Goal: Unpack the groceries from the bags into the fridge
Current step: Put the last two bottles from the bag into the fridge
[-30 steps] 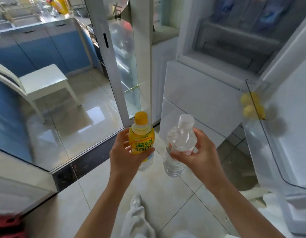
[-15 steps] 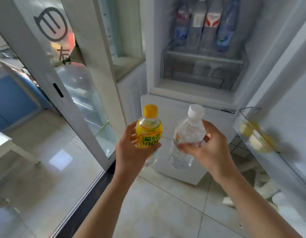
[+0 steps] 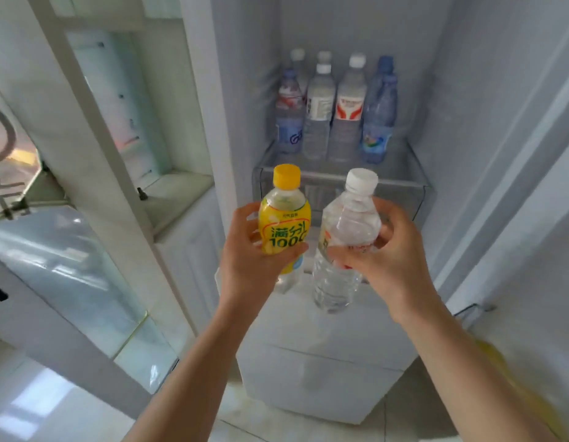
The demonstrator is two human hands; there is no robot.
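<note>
Two bottles raised before the open fridge (image 3: 468, 100). Left hand (image 3: 248, 269) gripping yellow juice bottle (image 3: 284, 223); right hand (image 3: 385, 263) gripping clear water bottle (image 3: 347, 237), below its stocked shelf (image 3: 337, 178).

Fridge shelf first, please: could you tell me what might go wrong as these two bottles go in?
1. The shelf already holds a packed row of bottles; pushing more in could topple them.
2. The right hand holds the clear bottle tilted, with a fingertip grip near the label; it could slip.
3. With the left hand on the yellow bottle, neither hand is free to steady anything.
</note>
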